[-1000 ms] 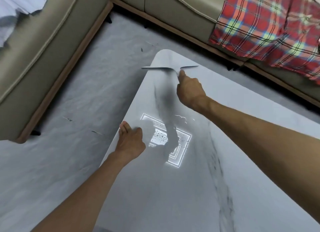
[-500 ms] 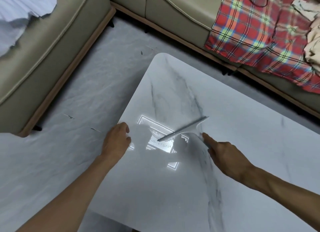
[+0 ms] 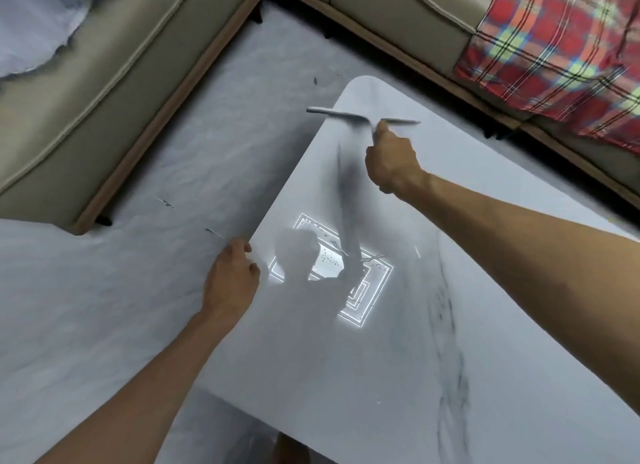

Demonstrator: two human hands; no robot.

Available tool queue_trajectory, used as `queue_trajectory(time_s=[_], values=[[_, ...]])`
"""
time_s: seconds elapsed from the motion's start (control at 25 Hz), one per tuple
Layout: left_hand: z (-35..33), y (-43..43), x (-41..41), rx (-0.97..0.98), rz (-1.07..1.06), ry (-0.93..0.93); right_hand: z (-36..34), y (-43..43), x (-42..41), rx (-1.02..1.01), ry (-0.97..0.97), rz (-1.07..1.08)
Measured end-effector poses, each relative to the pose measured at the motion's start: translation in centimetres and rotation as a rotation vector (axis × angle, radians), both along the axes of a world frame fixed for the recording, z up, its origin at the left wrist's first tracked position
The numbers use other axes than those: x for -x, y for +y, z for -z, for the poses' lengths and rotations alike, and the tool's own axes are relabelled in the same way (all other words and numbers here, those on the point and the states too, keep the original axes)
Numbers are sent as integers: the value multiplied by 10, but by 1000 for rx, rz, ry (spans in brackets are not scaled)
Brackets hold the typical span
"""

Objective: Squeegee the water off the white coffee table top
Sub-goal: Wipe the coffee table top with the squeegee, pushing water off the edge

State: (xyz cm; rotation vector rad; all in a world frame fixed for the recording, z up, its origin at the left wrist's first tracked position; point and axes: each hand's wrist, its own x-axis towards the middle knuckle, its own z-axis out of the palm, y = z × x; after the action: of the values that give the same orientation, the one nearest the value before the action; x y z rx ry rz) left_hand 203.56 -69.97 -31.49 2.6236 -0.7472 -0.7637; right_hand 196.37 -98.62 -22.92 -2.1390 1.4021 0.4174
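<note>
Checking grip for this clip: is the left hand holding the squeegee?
No. The right hand grips the squeegee near the table's far corner, while the left hand rests on the coffee table edge.

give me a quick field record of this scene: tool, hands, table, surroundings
tool: squeegee, blade near the table's far corner
right hand: gripping the squeegee handle
left hand: resting on the table's left edge, holding nothing
table: white marbled top, glossy, droplets visible in the ceiling light's reflection
sofa: beige, wraps round the left and far sides
blanket: red plaid on the sofa, upper right
floor: pale grey
</note>
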Motion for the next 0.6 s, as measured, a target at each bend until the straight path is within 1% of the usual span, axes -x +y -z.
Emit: queue_trajectory(time_s=[0.08,0.16,0.28,0.36,0.44,0.52,0.6], values=[[4,2,1,-29,-27,64,2,31,21,35,25,-221],[6,3,3,-40,-36,105,3,63,59,23,36,-422],[4,3,2,-37,-53,108,-6,93,121,-3,127,-649],[-1,6,0,-14,-57,90,-20,97,156,-20,189,-730],[-9,12,-2,39,-77,72,-39,93,177,-28,213,-738],[-16,20,-5,86,-125,63,-50,93,179,-17,191,-761],[-20,30,-8,85,-190,48,-51,103,157,-29,105,-833]])
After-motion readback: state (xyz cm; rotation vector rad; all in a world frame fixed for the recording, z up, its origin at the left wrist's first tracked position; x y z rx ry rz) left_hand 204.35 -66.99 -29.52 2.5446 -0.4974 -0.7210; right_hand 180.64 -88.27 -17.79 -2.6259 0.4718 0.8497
